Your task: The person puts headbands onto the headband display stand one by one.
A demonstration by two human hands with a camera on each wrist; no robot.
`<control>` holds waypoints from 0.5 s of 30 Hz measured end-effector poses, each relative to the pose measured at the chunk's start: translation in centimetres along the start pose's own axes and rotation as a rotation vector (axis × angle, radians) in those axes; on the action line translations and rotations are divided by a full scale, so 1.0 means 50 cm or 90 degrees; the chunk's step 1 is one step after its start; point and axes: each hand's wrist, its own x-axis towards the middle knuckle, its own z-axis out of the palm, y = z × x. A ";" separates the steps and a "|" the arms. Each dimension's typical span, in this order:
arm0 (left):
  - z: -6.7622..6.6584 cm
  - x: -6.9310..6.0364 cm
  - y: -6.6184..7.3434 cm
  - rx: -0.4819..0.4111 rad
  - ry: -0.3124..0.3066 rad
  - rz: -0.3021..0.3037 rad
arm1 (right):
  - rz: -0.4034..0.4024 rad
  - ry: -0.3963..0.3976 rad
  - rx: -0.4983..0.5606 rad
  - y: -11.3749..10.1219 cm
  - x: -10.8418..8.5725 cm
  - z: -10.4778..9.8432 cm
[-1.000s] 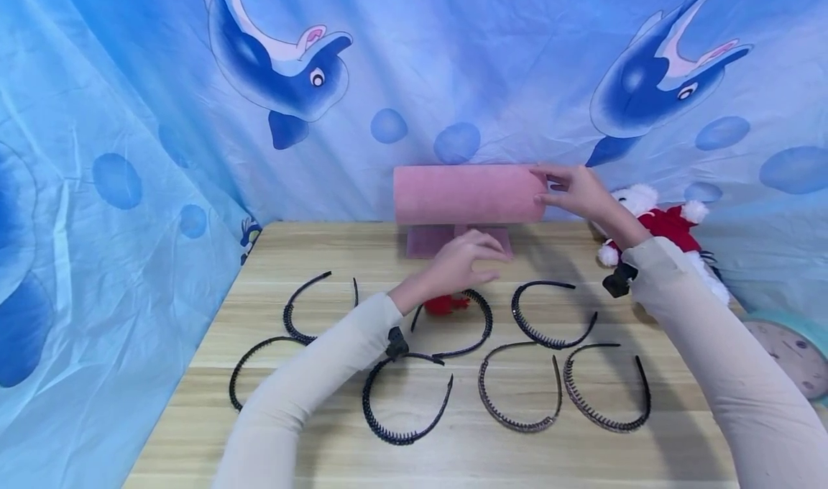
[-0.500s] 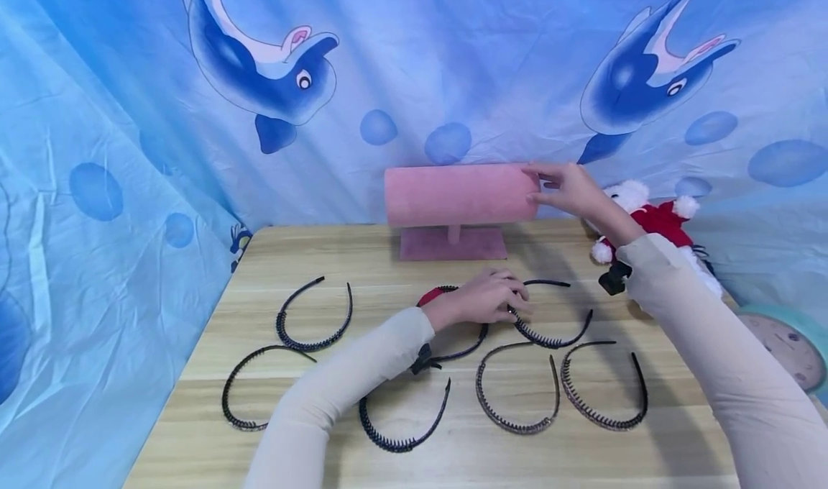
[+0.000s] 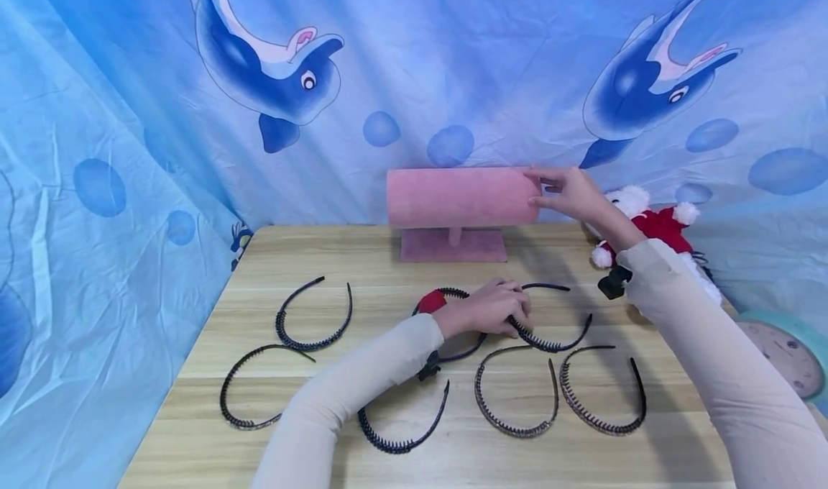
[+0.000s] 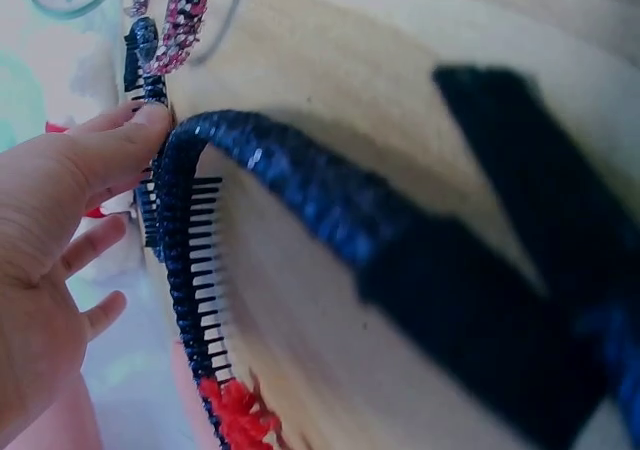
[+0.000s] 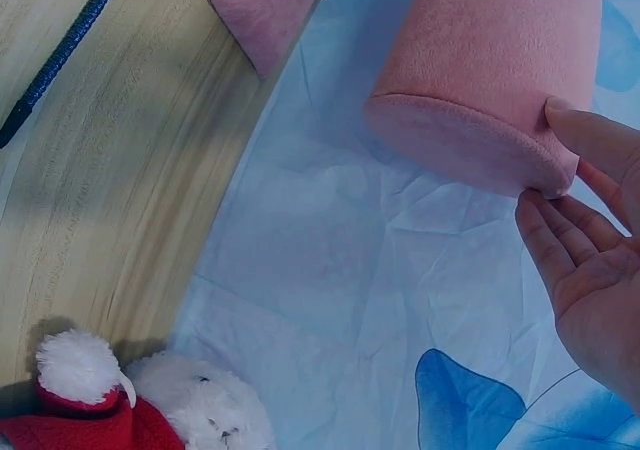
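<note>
In the head view my left hand (image 3: 494,308) reaches to the middle-right of the table and grips the left side of a dark toothed headband (image 3: 550,346). In the left wrist view its thumb lies against that headband (image 4: 152,205), beside a nearer dark sequined headband (image 4: 182,260) with a red fuzzy piece (image 4: 240,410) at its teeth. My right hand (image 3: 572,194) holds the right end of a pink padded roll stand (image 3: 456,198). In the right wrist view, thumb and fingers are at the rim of the pink roll (image 5: 480,60).
Several more toothed headbands lie around, among them a far-left one (image 3: 313,345), a front-left one (image 3: 239,423), a front-middle one (image 3: 394,446) and two at front right. A white plush toy in red (image 3: 663,226) sits past the right edge. A blue curtain (image 3: 414,57) hangs behind the table.
My left hand has moved right and down from above the middle headband to the headband beside it and taken hold of it. My right hand stays on the roll's end.
</note>
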 end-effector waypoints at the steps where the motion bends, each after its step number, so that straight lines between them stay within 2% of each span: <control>1: 0.000 0.001 0.001 0.004 0.002 -0.002 | -0.001 0.001 -0.003 0.000 0.001 -0.001; 9: 0.000 0.007 0.004 -0.003 0.008 -0.013 | 0.008 0.010 -0.020 -0.001 0.005 -0.007; 15: -0.024 -0.003 0.012 -0.016 0.000 0.001 | 0.011 0.005 -0.036 0.000 0.006 -0.004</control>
